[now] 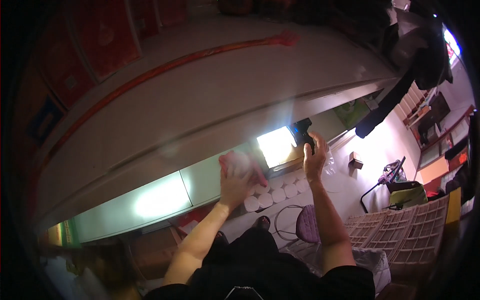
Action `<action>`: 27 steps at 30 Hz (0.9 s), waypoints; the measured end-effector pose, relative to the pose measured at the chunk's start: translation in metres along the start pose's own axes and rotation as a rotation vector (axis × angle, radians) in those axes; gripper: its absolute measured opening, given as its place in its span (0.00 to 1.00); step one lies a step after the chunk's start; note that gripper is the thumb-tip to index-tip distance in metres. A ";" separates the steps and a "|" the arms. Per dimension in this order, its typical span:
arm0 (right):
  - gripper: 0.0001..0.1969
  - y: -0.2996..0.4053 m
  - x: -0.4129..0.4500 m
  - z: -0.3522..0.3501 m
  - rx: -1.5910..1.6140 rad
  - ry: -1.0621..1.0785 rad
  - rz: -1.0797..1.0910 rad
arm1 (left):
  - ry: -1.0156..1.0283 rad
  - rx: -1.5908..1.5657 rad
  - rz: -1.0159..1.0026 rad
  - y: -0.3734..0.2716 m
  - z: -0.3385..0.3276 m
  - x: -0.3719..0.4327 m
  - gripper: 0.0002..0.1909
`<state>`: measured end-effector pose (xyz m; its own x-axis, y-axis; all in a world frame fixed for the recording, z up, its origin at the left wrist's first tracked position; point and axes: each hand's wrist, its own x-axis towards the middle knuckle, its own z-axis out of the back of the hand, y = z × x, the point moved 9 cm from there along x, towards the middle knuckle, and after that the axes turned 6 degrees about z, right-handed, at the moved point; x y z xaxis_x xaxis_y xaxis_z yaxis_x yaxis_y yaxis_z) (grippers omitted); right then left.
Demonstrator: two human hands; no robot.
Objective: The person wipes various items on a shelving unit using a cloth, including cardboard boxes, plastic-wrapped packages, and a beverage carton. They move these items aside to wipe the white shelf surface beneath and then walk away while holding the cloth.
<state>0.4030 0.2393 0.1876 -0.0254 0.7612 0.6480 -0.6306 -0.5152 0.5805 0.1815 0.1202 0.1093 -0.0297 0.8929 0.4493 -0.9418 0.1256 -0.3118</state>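
A crumpled pinkish-red cloth [258, 172] lies under my left hand [236, 183], which presses it on the pale counter surface [131, 202] below a wide shelf. To its right, my right hand [315, 157] is raised with thumb and fingers apart, beside a black device [302, 131] bearing a small blue light. Whether the fingertips touch the device is not clear. A brightly lit panel or box [277, 147] stands between the two hands, too overexposed to make out.
The broad shelf [210, 86] overhangs the counter and carries a long red-orange stick [168, 71]. Below the counter stand several white rolls or cylinders [278, 195]. A purple cushioned seat [308, 224], a small cardboard box [355, 160] and a woven rack [405, 232] are at the right.
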 end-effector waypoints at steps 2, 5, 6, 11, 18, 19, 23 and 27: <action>0.20 -0.007 0.016 -0.007 0.080 0.077 -0.008 | -0.042 -0.031 -0.031 0.010 0.008 -0.012 0.19; 0.29 -0.025 0.035 -0.027 0.206 0.272 0.000 | -0.212 0.168 0.017 0.084 -0.001 -0.080 0.13; 0.31 -0.038 0.038 -0.026 0.231 0.305 -0.019 | -0.106 0.237 -0.130 0.073 0.017 -0.077 0.12; 0.41 -0.010 0.047 -0.047 0.213 0.639 0.033 | -0.368 0.380 0.505 0.146 0.081 -0.117 0.11; 0.35 -0.031 0.052 -0.067 0.221 0.589 0.107 | -0.276 0.168 0.377 -0.005 0.022 -0.005 0.10; 0.35 -0.029 0.052 -0.069 0.244 0.600 0.132 | -0.243 0.170 0.359 -0.010 0.002 -0.002 0.13; 0.34 -0.030 0.058 -0.066 0.161 0.517 0.193 | -0.046 0.141 0.327 0.014 -0.043 -0.003 0.21; 0.35 -0.017 0.060 -0.041 0.199 0.402 0.140 | -0.172 0.180 0.487 0.100 -0.012 -0.002 0.18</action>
<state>0.3801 0.3100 0.1962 -0.4225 0.7511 0.5072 -0.4400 -0.6593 0.6097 0.0914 0.1357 0.0672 -0.5166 0.7437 0.4244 -0.8476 -0.3739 -0.3765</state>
